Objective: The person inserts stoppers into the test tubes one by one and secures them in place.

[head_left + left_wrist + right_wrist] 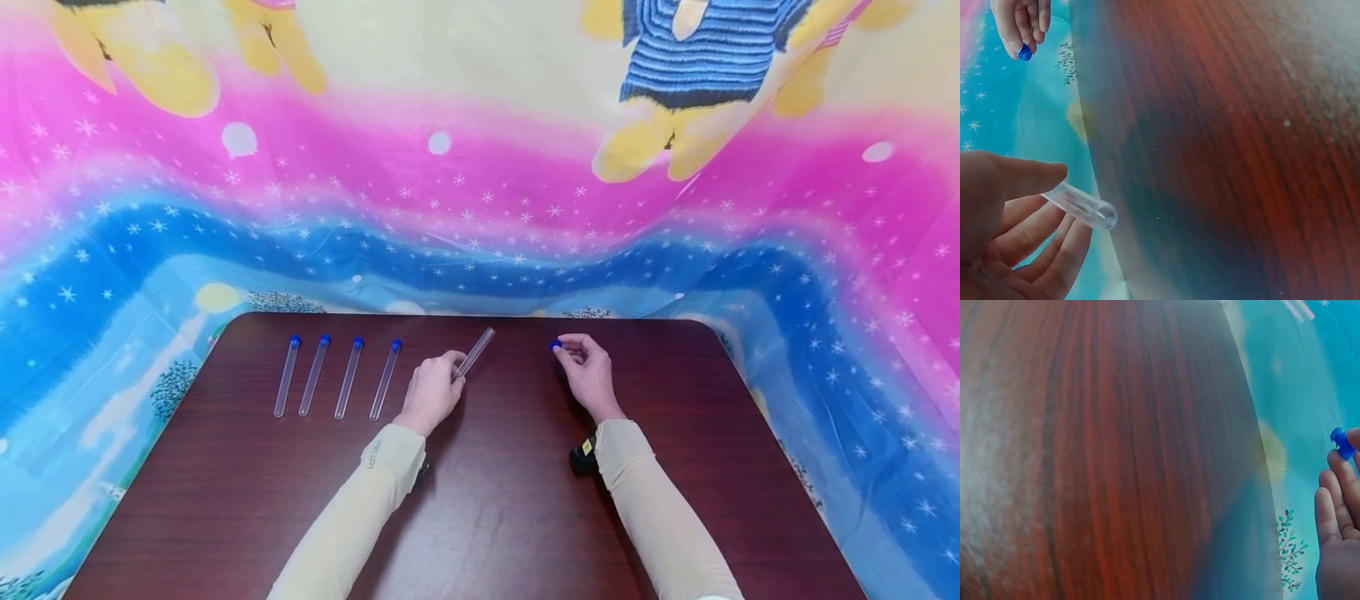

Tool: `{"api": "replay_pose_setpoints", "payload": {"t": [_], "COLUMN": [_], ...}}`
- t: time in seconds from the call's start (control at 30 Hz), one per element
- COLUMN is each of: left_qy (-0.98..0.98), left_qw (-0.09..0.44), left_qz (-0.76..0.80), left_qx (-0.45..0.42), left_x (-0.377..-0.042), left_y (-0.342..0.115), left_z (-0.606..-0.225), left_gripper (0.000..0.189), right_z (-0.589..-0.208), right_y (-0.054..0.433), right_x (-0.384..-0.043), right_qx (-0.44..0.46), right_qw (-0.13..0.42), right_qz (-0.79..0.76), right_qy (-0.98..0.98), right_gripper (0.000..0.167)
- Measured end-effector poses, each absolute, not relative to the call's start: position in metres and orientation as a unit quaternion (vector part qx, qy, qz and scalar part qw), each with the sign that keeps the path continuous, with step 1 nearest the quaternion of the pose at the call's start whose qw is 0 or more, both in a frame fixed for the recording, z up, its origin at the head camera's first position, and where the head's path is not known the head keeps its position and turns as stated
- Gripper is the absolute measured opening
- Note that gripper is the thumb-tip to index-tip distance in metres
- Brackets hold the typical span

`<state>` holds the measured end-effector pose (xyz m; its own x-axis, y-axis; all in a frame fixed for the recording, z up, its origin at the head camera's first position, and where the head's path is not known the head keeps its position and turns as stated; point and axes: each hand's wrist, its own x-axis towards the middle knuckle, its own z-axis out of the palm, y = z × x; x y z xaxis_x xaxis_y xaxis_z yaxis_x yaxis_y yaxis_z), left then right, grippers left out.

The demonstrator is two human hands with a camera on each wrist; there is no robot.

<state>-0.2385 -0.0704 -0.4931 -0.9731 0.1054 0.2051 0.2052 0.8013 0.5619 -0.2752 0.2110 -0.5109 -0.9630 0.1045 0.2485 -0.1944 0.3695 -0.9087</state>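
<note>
My left hand point(433, 390) holds a clear test tube point(476, 353) between thumb and fingers. The tube tilts up to the right, its far end uncapped. In the left wrist view its rounded bottom point(1105, 216) pokes out past the thumb. Off to the right, my right hand point(588, 375) pinches a small blue cap point(1341, 444) between thumb and index finger, apart from the tube. Its other fingers are fairly straight in the right wrist view. Several blue-capped test tubes, among them a near one point(386, 380), lie in a row left of my left hand.
The dark wood table point(495, 517) has rounded far corners. Behind it hangs a patterned cloth point(480, 200) in pink and blue, reaching down along both sides. A black wrist device point(582, 457) is worn under my right forearm.
</note>
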Motion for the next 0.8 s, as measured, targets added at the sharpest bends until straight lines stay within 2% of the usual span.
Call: {"api": "replay_pose_setpoints", "payload": {"t": [0.33, 0.8], "left_qy": [-0.943, -0.942], "left_qw": [0.088, 0.089], "left_qz": [-0.307, -0.305], "left_qx": [-0.097, -0.106], "left_x": [-0.235, -0.228], "left_y": [-0.068, -0.065], "left_z": [-0.486, -0.486], "left_gripper": [0.036, 0.036], "right_z": [-0.502, -0.489], "right_y": [0.207, 0.196], "right_x": [-0.274, -0.271], "right_qx": [0.04, 0.052], "right_qw": [0.148, 0.137], "right_qz": [0.565, 0.578], "right_qy": [-0.811, -0.803], "right_gripper": [0.025, 0.024]}}
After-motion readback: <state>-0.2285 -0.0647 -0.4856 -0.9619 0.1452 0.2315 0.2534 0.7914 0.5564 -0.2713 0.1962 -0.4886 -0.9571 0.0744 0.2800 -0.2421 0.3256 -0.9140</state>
